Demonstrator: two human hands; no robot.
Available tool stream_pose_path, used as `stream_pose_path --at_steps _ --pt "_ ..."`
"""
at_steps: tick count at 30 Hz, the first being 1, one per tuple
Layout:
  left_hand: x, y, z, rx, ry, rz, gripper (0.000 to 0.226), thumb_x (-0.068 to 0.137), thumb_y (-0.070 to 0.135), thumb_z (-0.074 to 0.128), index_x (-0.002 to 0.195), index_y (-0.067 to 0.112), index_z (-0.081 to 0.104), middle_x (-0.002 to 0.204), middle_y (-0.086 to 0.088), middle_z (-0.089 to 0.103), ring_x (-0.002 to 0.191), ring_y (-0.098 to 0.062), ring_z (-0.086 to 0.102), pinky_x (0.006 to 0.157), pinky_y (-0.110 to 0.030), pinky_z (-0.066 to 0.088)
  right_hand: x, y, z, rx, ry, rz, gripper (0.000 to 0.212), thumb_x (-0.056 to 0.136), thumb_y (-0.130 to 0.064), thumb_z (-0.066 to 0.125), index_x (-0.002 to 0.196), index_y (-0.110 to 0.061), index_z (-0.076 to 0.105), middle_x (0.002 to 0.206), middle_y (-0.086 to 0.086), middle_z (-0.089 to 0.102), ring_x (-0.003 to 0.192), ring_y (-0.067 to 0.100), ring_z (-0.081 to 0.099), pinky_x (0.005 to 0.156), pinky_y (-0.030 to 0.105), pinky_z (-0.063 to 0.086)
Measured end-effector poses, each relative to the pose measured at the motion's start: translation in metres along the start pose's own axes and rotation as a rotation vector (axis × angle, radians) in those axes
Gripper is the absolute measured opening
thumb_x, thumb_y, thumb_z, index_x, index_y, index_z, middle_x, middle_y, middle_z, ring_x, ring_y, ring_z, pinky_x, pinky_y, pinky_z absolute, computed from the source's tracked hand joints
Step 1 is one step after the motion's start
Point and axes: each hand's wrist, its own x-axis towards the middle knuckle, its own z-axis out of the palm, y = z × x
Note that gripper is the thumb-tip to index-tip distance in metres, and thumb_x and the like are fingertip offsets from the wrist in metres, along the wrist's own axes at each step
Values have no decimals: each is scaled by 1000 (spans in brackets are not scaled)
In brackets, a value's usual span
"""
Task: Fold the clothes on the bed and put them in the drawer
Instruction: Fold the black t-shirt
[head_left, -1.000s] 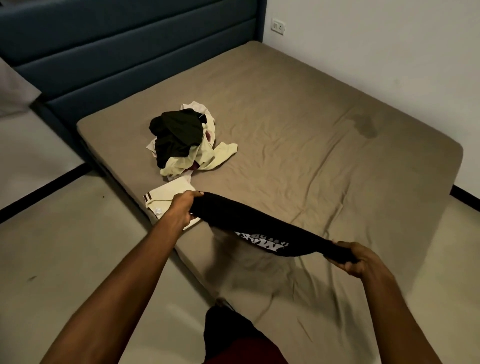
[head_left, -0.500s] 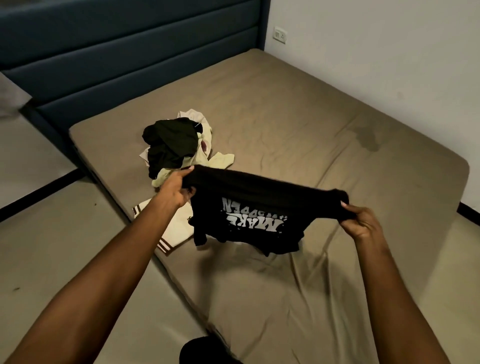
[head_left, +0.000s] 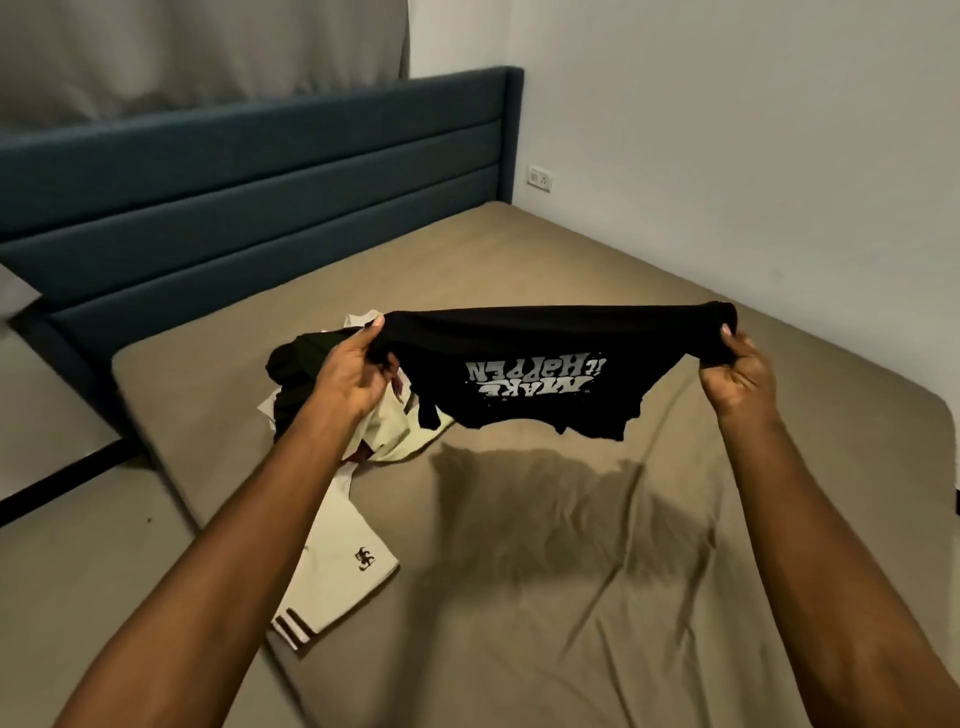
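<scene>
Two bare forearms reach forward from the bottom of the view over the bed (head_left: 571, 623), whose taupe sheet is creased. Near the bed's left edge lies a folded cream garment (head_left: 343, 566) with dark stripes at one end and a small dark emblem. Further out, the left hand (head_left: 356, 374) and the right hand (head_left: 737, 379) hold a black T-shirt (head_left: 530, 374) stretched between them in the air above the sheet, its white print "MAKE it HAPPEN" hanging upside down. The fingers of each hand are curled round a bunched end of the shirt. Its shadow falls on the sheet below. Behind the left hand sits a heap of unfolded clothes (head_left: 296, 374), black and cream. Beyond stand a blue padded headboard (head_left: 260, 197) and a white wall with a socket (head_left: 540, 179).
</scene>
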Motion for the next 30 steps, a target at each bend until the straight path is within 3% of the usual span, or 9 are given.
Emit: stream_pose_path --at_steps 5,9,13,15,18,22,24,27,30 --pt "-10 -54 -47 217 -60 -15 9 101 9 58 96 12 65 85 -2 69 76 -12 63 53 -18 48 0 2 -72 -140 28 -19 28 98 8 46 104 -9 67 94 5 77 90 15 75 83 27 59" --pt "7 -140 -130 529 -79 -114 10 101 6 57 98 10 66 83 -1 70 80 -14 61 53 -21 51 -8 36 -192 -279 101 106 36 84 12 46 103 -9 68 94 6 76 86 16 75 81 25 60" --pt "21 -254 -229 774 24 -350 17 97 -4 60 82 2 60 76 -14 59 66 -20 58 43 -20 49 -27 85 -331 -456 173 247 33 54 9 72 81 -7 83 87 10 79 74 19 77 66 23 61" --pt "16 -299 -268 852 39 -412 23 95 -9 61 75 3 57 67 -14 56 53 -18 55 40 -20 46 -33 103 -401 -553 276 325 37 63 8 54 75 -9 84 86 12 78 69 21 76 60 25 61" --pt "1 -354 -307 1042 25 -391 27 92 -9 64 68 2 63 56 -11 59 42 -13 56 40 -20 43 -38 125 -480 -763 420 411 40 74 10 46 99 4 76 79 17 73 61 34 69 48 35 57" --pt "-11 -395 -334 1230 14 -345 29 92 -10 63 67 3 66 52 -8 57 40 -10 56 39 -18 40 -42 136 -515 -1070 485 323 11 80 9 58 83 6 68 70 16 60 56 32 55 42 33 47" --pt "-18 -401 -339 1272 29 -337 21 92 -10 63 75 0 67 53 -9 55 38 -8 53 38 -17 37 -46 138 -511 -1181 395 230 12 84 8 56 75 6 64 66 16 57 57 30 53 46 34 45" --pt "-27 -399 -340 1318 49 -311 11 92 -9 64 82 -7 69 55 -13 55 36 -10 45 38 -17 34 -51 137 -507 -1416 287 90 20 77 -13 58 61 -4 49 56 12 46 55 26 45 54 34 36" --pt "-32 -394 -341 1366 70 -278 11 90 -7 67 79 -5 68 57 -15 55 39 -13 43 41 -17 33 -56 140 -514 -1676 208 85 28 84 -15 62 60 -7 50 57 10 54 53 30 51 55 35 40"
